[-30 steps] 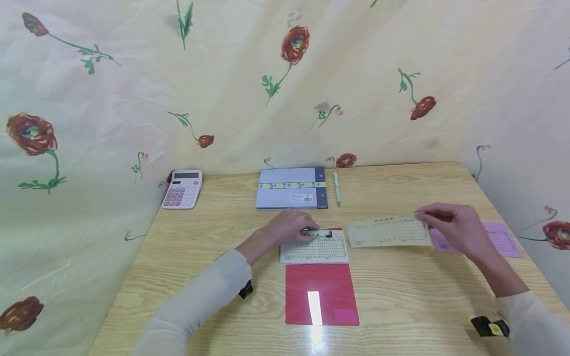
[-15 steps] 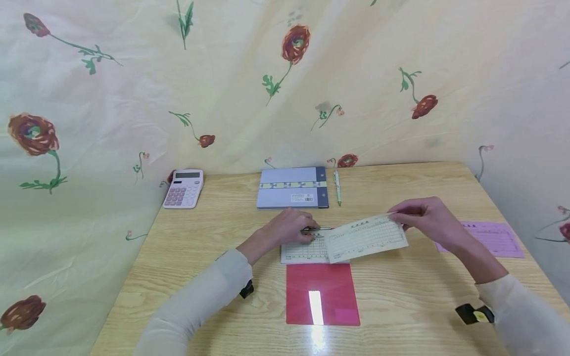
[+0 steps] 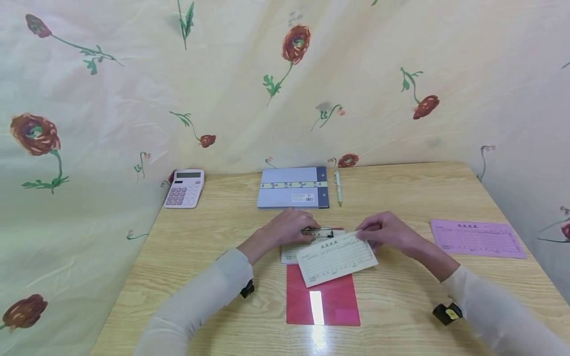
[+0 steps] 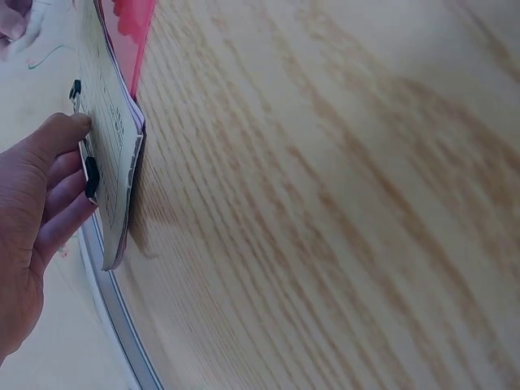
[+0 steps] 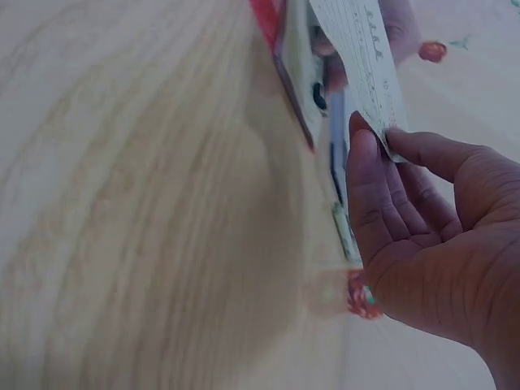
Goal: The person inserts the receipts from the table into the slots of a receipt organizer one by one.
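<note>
A red clipboard (image 3: 299, 304) lies on the wooden table, with a stack of white printed forms (image 3: 288, 254) at its clip end. My left hand (image 3: 291, 227) grips the clipboard at its metal clip (image 3: 330, 230); in the left wrist view the thumb lies over the clip and fingers show behind it. My right hand (image 3: 385, 230) pinches a loose printed form (image 3: 337, 260) by its far right corner. That form is held tilted over the stack and the red board, hiding part of both. The right wrist view shows the form's corner (image 5: 370, 77) between thumb and fingertips.
A purple printed form (image 3: 478, 240) lies flat at the right. Along the back are a blue notebook (image 3: 289, 198) with a patterned band, a pale green pen (image 3: 338, 188) and a pink calculator (image 3: 184, 189). Floral cloth (image 3: 240, 99) hangs behind the table.
My right hand has brought the white form leftward from beside the purple form to over the clipboard, and the form has swung toward me. My left hand has stayed at the clip.
</note>
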Action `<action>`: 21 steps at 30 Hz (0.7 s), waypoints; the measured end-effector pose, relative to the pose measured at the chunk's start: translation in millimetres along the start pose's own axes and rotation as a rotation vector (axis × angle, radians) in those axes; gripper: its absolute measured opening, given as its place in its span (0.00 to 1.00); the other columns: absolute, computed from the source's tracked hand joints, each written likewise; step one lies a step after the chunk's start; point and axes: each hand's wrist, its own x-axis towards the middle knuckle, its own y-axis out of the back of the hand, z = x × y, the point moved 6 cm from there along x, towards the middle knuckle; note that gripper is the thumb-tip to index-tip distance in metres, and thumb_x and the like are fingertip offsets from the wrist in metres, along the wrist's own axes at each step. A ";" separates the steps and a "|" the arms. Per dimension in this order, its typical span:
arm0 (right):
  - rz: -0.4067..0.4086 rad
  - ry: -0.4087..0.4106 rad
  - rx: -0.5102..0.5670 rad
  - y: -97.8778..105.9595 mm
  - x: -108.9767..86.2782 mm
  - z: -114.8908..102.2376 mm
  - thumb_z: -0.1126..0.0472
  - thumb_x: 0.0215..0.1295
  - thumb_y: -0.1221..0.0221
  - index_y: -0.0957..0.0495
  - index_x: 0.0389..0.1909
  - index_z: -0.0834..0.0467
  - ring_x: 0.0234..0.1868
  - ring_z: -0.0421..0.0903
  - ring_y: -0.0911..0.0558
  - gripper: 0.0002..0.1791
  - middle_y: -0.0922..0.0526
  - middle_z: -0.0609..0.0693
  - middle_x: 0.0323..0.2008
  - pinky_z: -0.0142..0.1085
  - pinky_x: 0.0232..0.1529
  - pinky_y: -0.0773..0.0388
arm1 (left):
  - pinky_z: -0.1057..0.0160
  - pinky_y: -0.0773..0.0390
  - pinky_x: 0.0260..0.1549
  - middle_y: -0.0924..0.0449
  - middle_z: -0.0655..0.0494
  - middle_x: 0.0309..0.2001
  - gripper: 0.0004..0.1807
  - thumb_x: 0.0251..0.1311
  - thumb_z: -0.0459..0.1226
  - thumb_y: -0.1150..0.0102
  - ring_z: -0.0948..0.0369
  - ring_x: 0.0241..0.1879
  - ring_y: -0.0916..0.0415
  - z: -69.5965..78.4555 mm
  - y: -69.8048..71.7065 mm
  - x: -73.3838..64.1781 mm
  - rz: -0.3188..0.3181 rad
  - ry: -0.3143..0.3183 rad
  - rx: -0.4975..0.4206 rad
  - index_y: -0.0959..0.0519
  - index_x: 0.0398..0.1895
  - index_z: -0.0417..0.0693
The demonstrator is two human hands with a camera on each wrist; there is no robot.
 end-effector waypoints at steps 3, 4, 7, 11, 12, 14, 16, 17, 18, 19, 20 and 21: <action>-0.007 -0.031 0.000 -10.2 3.9 4.0 0.66 0.73 0.35 0.15 0.50 0.71 0.32 0.50 0.13 0.12 0.10 0.58 0.38 0.41 0.32 0.13 | 0.72 0.26 0.37 0.11 0.62 0.49 0.16 0.70 0.45 0.30 0.70 0.39 0.21 1.0 1.5 -0.2 0.007 -0.003 0.004 0.12 0.58 0.54; -0.006 -0.042 0.002 -13.2 4.9 5.1 0.66 0.73 0.35 0.15 0.50 0.71 0.32 0.50 0.13 0.12 0.10 0.58 0.37 0.41 0.32 0.13 | 0.72 0.27 0.37 0.11 0.61 0.48 0.16 0.70 0.45 0.31 0.70 0.38 0.21 1.1 1.8 -0.2 0.009 -0.003 0.004 0.11 0.57 0.54; -0.005 -0.068 0.004 -21.8 7.3 6.5 0.66 0.74 0.36 0.15 0.51 0.72 0.31 0.49 0.14 0.13 0.10 0.58 0.37 0.41 0.31 0.14 | 0.72 0.27 0.35 0.11 0.60 0.48 0.16 0.70 0.45 0.31 0.70 0.36 0.22 1.5 2.6 -0.2 0.015 -0.005 0.002 0.11 0.56 0.53; 0.030 -0.084 -0.018 -29.4 9.8 5.8 0.65 0.75 0.37 0.16 0.53 0.72 0.30 0.48 0.15 0.15 0.10 0.57 0.36 0.40 0.30 0.14 | 0.73 0.28 0.33 0.10 0.60 0.48 0.16 0.69 0.44 0.31 0.71 0.35 0.24 2.2 2.7 0.1 0.015 -0.009 0.002 0.11 0.56 0.52; 0.042 -0.088 -0.023 -30.8 10.4 5.8 0.65 0.74 0.36 0.16 0.53 0.72 0.30 0.48 0.15 0.15 0.10 0.57 0.36 0.40 0.29 0.15 | 0.73 0.29 0.33 0.10 0.60 0.48 0.16 0.69 0.44 0.31 0.71 0.34 0.24 2.3 2.7 0.3 0.014 -0.010 0.003 0.11 0.56 0.52; 0.060 -0.093 -0.027 -33.7 11.6 5.8 0.65 0.73 0.36 0.16 0.52 0.73 0.30 0.47 0.15 0.15 0.11 0.57 0.35 0.40 0.29 0.15 | 0.74 0.29 0.33 0.11 0.60 0.47 0.16 0.69 0.44 0.31 0.71 0.34 0.25 2.4 2.6 0.7 0.011 -0.011 0.007 0.11 0.56 0.52; 0.074 -0.107 -0.022 -36.7 12.8 6.6 0.65 0.73 0.35 0.16 0.52 0.73 0.29 0.47 0.15 0.15 0.11 0.57 0.35 0.40 0.29 0.14 | 0.74 0.29 0.34 0.11 0.60 0.47 0.16 0.69 0.44 0.31 0.71 0.35 0.24 2.3 2.6 0.9 0.010 -0.010 0.009 0.11 0.56 0.52; 0.078 -0.113 -0.017 -38.4 13.3 7.0 0.65 0.73 0.35 0.16 0.52 0.73 0.30 0.47 0.15 0.15 0.11 0.57 0.34 0.40 0.29 0.14 | 0.74 0.28 0.34 0.11 0.60 0.47 0.16 0.69 0.44 0.31 0.70 0.35 0.24 2.4 2.9 0.8 0.011 -0.011 0.008 0.11 0.56 0.52; 0.080 -0.116 -0.012 -40.0 13.9 7.2 0.65 0.73 0.36 0.16 0.52 0.73 0.30 0.47 0.14 0.15 0.11 0.57 0.34 0.40 0.29 0.14 | 0.74 0.28 0.34 0.11 0.60 0.47 0.16 0.69 0.44 0.31 0.70 0.35 0.24 2.3 2.8 0.8 0.011 -0.009 0.005 0.11 0.56 0.52; 0.083 -0.120 -0.008 -41.5 14.3 7.4 0.66 0.73 0.36 0.16 0.52 0.74 0.30 0.47 0.14 0.15 0.11 0.57 0.34 0.40 0.29 0.14 | 0.74 0.28 0.34 0.11 0.60 0.48 0.16 0.69 0.44 0.31 0.70 0.35 0.24 2.3 2.8 0.6 0.011 -0.008 0.002 0.11 0.56 0.52; 0.086 -0.123 -0.007 -42.8 14.8 7.4 0.66 0.73 0.36 0.16 0.52 0.74 0.30 0.47 0.14 0.15 0.11 0.57 0.34 0.40 0.29 0.14 | 0.74 0.28 0.34 0.11 0.60 0.48 0.16 0.69 0.44 0.31 0.71 0.35 0.24 2.3 2.8 0.5 0.012 -0.007 -0.002 0.11 0.56 0.52; 0.090 -0.128 -0.002 -44.0 15.1 7.5 0.66 0.73 0.36 0.16 0.52 0.74 0.29 0.47 0.14 0.15 0.11 0.57 0.33 0.40 0.29 0.14 | 0.74 0.28 0.34 0.11 0.60 0.48 0.16 0.69 0.44 0.31 0.71 0.35 0.24 2.4 2.9 0.2 0.011 -0.005 -0.008 0.11 0.56 0.52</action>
